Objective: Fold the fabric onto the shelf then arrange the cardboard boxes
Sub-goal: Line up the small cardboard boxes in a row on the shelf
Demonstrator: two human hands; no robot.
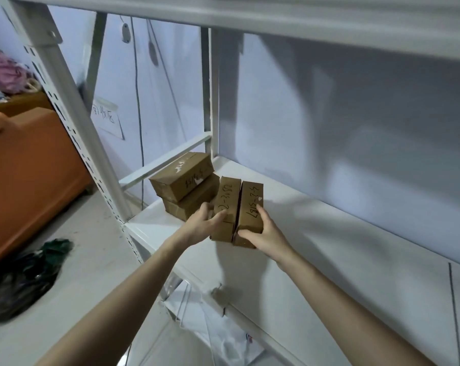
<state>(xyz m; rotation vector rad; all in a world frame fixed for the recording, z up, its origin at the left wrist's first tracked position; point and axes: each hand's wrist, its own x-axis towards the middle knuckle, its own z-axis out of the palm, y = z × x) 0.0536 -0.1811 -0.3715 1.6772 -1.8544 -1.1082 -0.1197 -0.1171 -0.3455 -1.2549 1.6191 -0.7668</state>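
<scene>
Two small cardboard boxes stand side by side at the centre of the frame, touching along their long faces: the left box (225,207) with handwritten numbers on top, and the right box (250,210), likewise marked. Both rest on the white shelf board (329,247), near its front edge. The left hand (201,224) presses against the outer side of the left box, fingers partly curled, thumb laid on the top face. The right hand (262,232) wraps the near end of the right box, thumb along the front, fingers on its outer side. Together the hands squeeze the pair between them.

Just behind and to the left, two more boxes sit stacked, the upper stacked box (182,177) lying square on the lower stacked box (189,202), close to the shelf's rear upright (206,101).

No fabric lies on this shelf board. A dark green cloth bundle (38,265) sits on the floor at lower left; whether it is the fabric meant, I cannot tell. So the folding step cannot be confirmed as done. The box arranging looks to be under way: one stack is made, the held pair is being aligned, and it probably remains to be set neatly against that stack.
</scene>
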